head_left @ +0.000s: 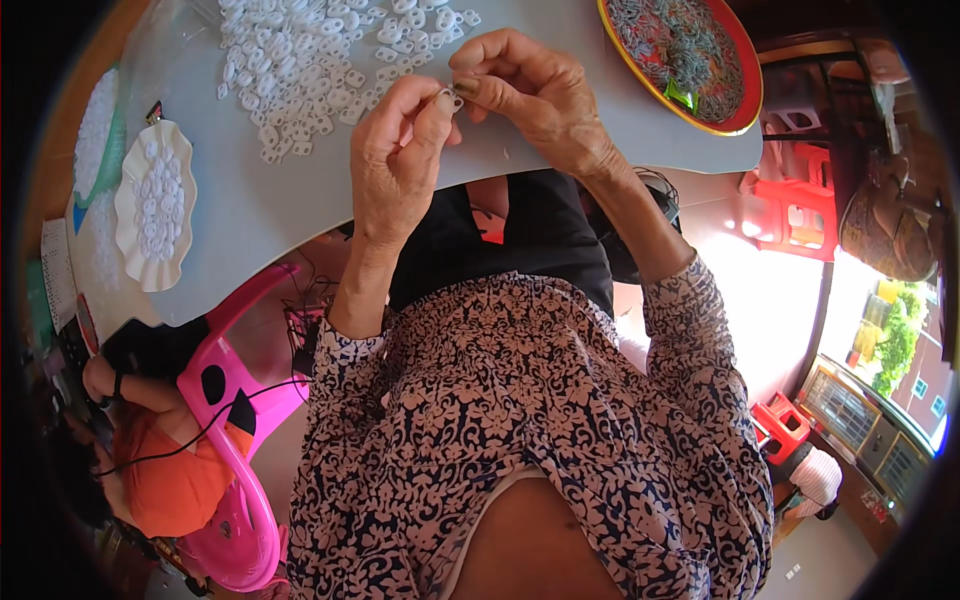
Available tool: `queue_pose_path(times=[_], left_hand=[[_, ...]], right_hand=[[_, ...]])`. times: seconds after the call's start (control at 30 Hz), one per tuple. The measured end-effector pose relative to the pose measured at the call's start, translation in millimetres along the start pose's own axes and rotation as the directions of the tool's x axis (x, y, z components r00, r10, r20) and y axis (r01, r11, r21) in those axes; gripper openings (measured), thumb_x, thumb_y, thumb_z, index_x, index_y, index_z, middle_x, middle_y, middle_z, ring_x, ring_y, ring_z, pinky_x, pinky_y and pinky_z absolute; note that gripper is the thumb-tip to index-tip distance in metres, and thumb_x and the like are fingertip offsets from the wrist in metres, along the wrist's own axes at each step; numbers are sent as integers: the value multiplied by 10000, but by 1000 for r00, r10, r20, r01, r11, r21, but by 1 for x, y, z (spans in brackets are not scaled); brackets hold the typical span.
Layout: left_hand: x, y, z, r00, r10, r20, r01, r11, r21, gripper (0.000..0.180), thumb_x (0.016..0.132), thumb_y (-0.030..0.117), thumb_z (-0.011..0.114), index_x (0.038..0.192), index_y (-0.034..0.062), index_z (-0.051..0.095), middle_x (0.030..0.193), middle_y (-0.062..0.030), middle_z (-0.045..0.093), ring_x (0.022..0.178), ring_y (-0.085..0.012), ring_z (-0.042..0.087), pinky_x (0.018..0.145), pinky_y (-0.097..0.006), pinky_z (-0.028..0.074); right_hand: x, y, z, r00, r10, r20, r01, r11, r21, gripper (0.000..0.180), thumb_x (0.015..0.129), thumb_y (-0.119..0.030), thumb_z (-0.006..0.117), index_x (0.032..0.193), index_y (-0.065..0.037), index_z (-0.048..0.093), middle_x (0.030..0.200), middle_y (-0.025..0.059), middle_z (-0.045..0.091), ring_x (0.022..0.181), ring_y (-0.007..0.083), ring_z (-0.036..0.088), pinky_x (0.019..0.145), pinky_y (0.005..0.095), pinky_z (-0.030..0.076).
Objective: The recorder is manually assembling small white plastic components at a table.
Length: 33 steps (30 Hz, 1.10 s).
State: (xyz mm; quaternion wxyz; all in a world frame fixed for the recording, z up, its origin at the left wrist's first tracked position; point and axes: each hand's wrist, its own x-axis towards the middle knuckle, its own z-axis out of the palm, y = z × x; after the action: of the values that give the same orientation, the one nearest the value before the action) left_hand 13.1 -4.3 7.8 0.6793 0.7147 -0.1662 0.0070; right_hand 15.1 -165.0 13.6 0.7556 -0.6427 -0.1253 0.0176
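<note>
Above the table's near edge, my left hand [395,155] pinches a small white plastic piece [455,101] with a hole in it, between thumb and fingers. My right hand [545,105] meets it from the other side, its thumb and forefinger closed at the same piece. Whether the right fingertips also hold a tiny part is hidden. Just beyond my left hand spreads a pile of similar white pieces [290,65]. To the right of my right hand stands a red tray with a golden rim [745,115], filled with thin grey metal-looking bits [650,30] and a green wrapper [682,96].
A scalloped white dish [130,235] with white pieces sits at the left of the grey table [265,200]. Beside it lies a bag of white bits [95,125]. A person in orange [185,470] is by a pink chair [255,500]. Red stools [800,210] stand at right.
</note>
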Motion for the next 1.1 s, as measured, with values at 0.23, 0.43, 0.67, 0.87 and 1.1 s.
queue_pose_path(times=[0.23,0.43,0.67,0.87,1.1], left_hand=[[1,4,-2,999,-11,47,13,999,-46,123,899,126,543,901,5,565,678,-10,546,615,-65,507,541,-203,389],[1,0,0,998,47,39,-46,999,-22,118,899,120,543,892,3,557,671,-8,540,591,-70,492,531,-221,398],[-4,-8,4,986,154,-61,-147,984,102,123,894,122,565,888,0,558,687,-8,558,612,-70,526,533,-221,417],[-3,0,2,998,52,-21,-53,998,-41,105,900,101,554,895,-4,562,737,-20,576,646,-80,562,569,-208,439],[-5,-4,3,1000,27,-1,-27,988,-153,95,895,84,561,898,-10,567,760,-18,580,668,-76,555,600,-202,445]], right_hand=[[-1,-2,-1,999,41,-6,-41,996,-85,174,864,-171,638,855,3,635,737,3,608,651,65,528,584,197,451],[-2,-2,4,998,29,-54,-37,990,-139,210,860,-214,647,845,-5,633,666,-9,574,593,39,485,506,189,402],[0,-3,4,998,17,-62,-36,949,-313,233,877,-242,629,831,-14,629,614,-28,541,533,25,439,456,198,366],[-3,-9,8,997,27,-68,-38,984,-174,216,912,-244,577,886,-37,632,715,-31,570,645,32,496,595,182,428],[-3,-3,6,996,4,-85,-24,972,-236,213,891,-216,611,856,-7,634,675,-24,571,641,42,502,569,202,425]])
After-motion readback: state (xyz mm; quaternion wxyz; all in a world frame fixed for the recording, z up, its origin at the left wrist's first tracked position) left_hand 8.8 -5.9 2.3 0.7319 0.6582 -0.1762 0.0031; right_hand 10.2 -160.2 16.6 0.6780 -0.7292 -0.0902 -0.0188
